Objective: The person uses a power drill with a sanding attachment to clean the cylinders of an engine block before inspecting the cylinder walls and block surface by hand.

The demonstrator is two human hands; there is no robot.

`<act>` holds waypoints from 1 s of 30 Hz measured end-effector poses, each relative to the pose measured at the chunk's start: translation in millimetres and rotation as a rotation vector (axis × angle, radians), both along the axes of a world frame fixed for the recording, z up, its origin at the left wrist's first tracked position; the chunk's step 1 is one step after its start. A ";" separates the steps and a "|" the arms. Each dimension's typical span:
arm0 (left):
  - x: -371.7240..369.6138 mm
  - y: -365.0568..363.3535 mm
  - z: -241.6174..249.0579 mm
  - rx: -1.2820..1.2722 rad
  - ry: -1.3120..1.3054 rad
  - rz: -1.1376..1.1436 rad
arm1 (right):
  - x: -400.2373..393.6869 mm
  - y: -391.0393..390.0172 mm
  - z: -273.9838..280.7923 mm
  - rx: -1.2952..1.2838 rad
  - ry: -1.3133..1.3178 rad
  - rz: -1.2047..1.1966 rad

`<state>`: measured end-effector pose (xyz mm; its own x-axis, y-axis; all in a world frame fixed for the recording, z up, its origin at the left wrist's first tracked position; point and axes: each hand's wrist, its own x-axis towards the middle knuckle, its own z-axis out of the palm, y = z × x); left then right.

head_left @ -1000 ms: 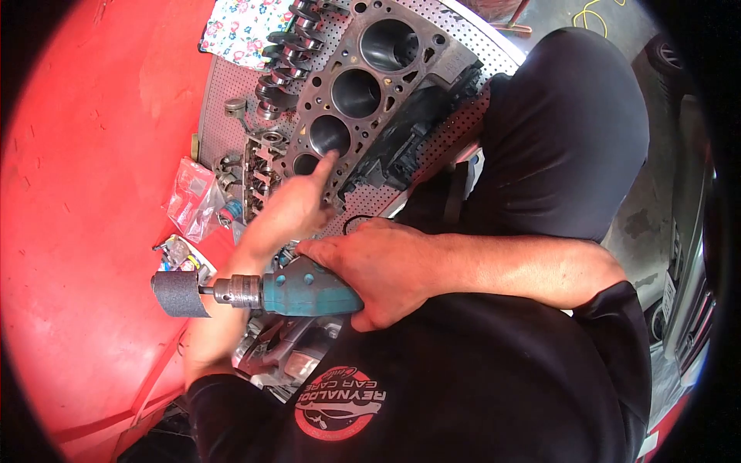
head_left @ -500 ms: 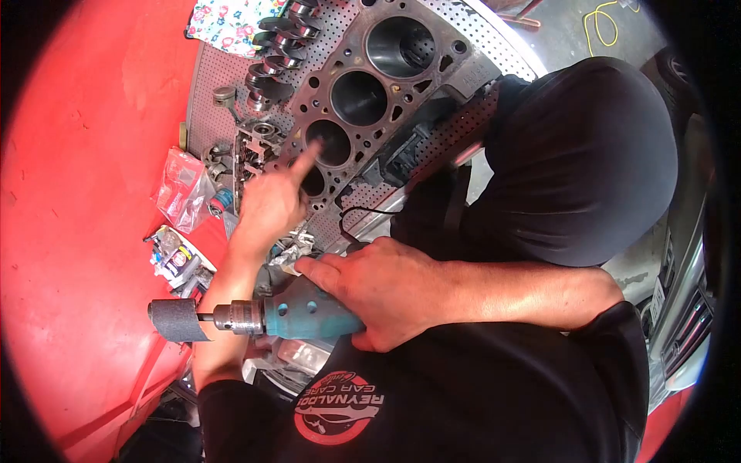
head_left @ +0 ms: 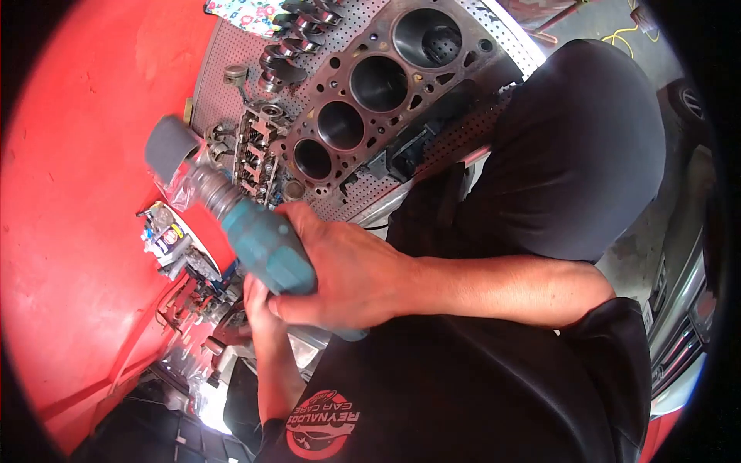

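Observation:
My right hand (head_left: 351, 274) is wrapped round a teal power drill (head_left: 266, 243), held across the lower middle of the view. A rolled strip of dark sandpaper (head_left: 171, 147) sits on the spindle ahead of its metal chuck and points to the upper left. My left hand (head_left: 261, 299) is low behind the drill, its fingers partly hidden and smeared; whether it grips the drill, I cannot tell. Beyond the hands lies an engine block (head_left: 363, 150), its row of open cylinder bores facing up.
A perforated metal bench top (head_left: 224, 77) carries the block, a crankshaft (head_left: 279, 65), a piston (head_left: 235, 75) and a cylinder head (head_left: 255, 154). Red panel (head_left: 69, 231) fills the left. Small bottles and tools (head_left: 166, 239) lie near it. A dark cloth-covered form (head_left: 575, 154) bulks at right.
My left hand has left the cylinder bores and come back behind the drill. My right hand has swung the drill, so its sandpaper end now points up and left. The view has shifted slightly.

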<state>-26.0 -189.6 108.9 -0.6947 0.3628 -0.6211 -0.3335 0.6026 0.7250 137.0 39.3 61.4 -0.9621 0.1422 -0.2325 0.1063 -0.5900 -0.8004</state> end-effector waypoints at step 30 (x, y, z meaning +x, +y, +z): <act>36.2 74.0 117.1 -0.086 -0.176 -0.171 | -43.9 -45.3 -2.4 -1.024 0.423 -0.051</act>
